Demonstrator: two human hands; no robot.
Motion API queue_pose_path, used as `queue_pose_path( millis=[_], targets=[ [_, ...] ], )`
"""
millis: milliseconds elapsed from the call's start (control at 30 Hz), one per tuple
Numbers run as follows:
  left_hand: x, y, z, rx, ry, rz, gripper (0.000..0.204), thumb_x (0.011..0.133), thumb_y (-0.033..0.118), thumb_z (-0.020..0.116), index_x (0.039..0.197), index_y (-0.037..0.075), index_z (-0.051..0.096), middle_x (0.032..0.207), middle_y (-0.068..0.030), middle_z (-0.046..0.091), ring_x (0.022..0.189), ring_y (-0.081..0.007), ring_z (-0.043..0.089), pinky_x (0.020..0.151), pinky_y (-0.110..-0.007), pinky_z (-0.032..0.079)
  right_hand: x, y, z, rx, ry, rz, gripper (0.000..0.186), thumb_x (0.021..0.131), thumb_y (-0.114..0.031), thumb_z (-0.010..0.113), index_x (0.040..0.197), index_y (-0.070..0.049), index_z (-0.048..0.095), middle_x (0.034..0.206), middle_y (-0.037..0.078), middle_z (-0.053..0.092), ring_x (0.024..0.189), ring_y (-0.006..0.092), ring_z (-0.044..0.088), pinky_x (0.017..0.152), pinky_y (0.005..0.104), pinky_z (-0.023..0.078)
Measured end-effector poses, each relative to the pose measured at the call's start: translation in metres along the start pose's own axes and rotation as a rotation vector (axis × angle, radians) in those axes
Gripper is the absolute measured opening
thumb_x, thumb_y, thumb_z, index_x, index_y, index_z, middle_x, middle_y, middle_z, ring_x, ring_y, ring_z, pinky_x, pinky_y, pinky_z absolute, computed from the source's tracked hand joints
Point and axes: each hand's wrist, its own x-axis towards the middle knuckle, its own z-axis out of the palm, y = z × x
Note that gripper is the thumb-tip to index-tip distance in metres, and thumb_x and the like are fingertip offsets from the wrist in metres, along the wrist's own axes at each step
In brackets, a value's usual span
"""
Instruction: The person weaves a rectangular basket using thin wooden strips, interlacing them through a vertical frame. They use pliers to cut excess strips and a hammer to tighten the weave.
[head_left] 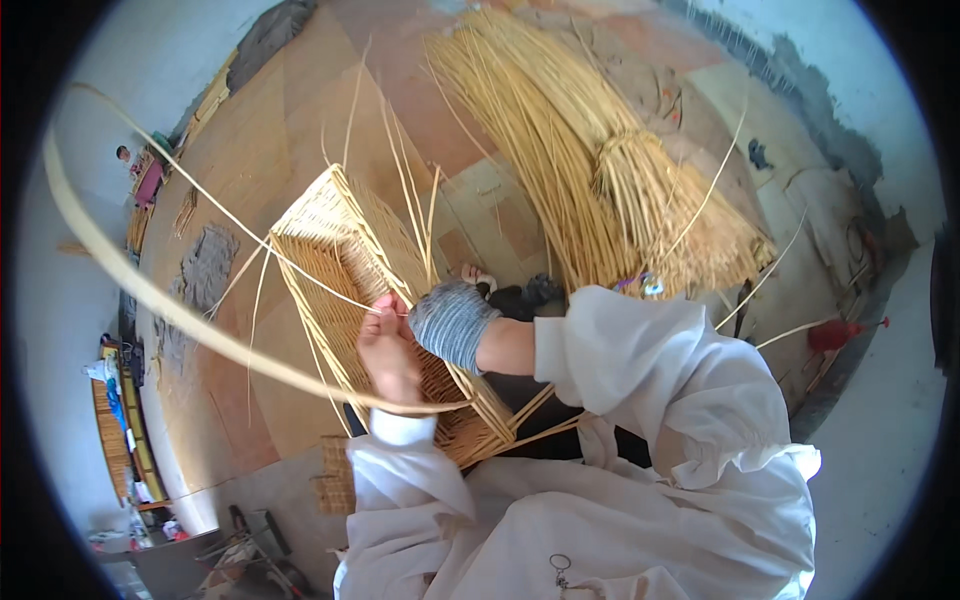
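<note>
A half-woven rectangular wicker basket [300, 250] stands tilted in front of me, its open side facing up and long loose ends sticking out around its rim. Over its opening, the bare fingers of my left hand [388, 355] pinch a thin pale willow strand [325, 288] that runs off to the upper left. Close beside those fingertips, my right hand [455, 322], in a grey striped glove, is closed at the basket's right-hand wall. What its fingers hold is hidden. A thicker pale strand [190, 308] arcs across the left of the view and passes in front of my left wrist.
Large bundles of willow rods [560, 150] lie on the floor ahead and to the right. A red object [832, 335] sits at the far right. Along the left wall stands a low shelf [110, 430] with assorted items. A dark metal frame [260, 560] is at lower left.
</note>
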Motion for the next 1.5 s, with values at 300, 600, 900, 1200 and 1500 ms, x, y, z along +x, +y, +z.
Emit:
queue_pose_path(
  millis=[300,600,900,1200,1500],
  targets=[
    [0.033,0.019,-0.042,0.089,-0.259,-0.044,0.007,0.087,0.0,0.06,0.093,0.004,0.058,0.076,-0.0059,0.062,0.067,-0.0128,0.059,0.062,-0.021,0.052,-0.16,0.176,-0.044,-0.634,-0.405,0.286,0.024,0.079,-0.018,0.056,0.1,-0.014,0.068,0.091,0.008,0.069,0.087,0.0241,0.066,0.077,0.0365,0.049],
    [-0.009,0.015,0.005,0.2,-0.165,0.199,0.014,0.09,0.007,0.057,0.102,-0.001,0.057,0.084,-0.0032,0.063,0.077,-0.0132,0.061,0.069,-0.025,0.051,-0.053,0.03,0.086,0.244,0.355,0.125,0.016,0.083,-0.015,0.054,0.096,-0.008,0.061,0.076,0.015,0.063,0.074,0.0305,0.063,0.062,0.0374,0.05],
    [-0.127,0.061,-0.014,-0.741,0.09,0.065,0.034,0.098,0.039,0.044,0.084,0.008,0.049,0.062,0.0046,0.032,0.052,-0.005,0.028,0.049,-0.021,0.024,-0.45,0.285,-0.034,-0.672,-0.281,1.053,0.044,0.084,-0.022,0.054,0.127,-0.022,0.049,0.093,0.013,0.067,0.077,0.0296,0.066,0.066,0.0446,0.051],
    [-0.131,0.022,0.019,-0.607,0.081,0.234,0.036,0.1,0.035,0.04,0.075,0.01,0.04,0.06,0.0037,0.03,0.049,-0.0046,0.026,0.044,-0.022,0.02,-0.067,0.021,-0.001,0.522,-0.01,0.417,0.03,0.084,-0.014,0.063,0.114,-0.007,0.062,0.112,0.014,0.064,0.097,0.0217,0.064,0.083,0.0307,0.051],
    [-0.093,0.016,-0.006,-0.68,-0.147,-0.294,0.032,0.101,0.033,0.039,0.082,0.008,0.046,0.058,0.003,0.034,0.045,-0.006,0.028,0.041,-0.023,0.025,-0.173,0.239,0.03,-0.412,0.106,0.172,0.022,0.081,-0.02,0.06,0.102,-0.016,0.061,0.079,0.012,0.062,0.058,0.0306,0.058,0.053,0.0427,0.048]
  ],
)
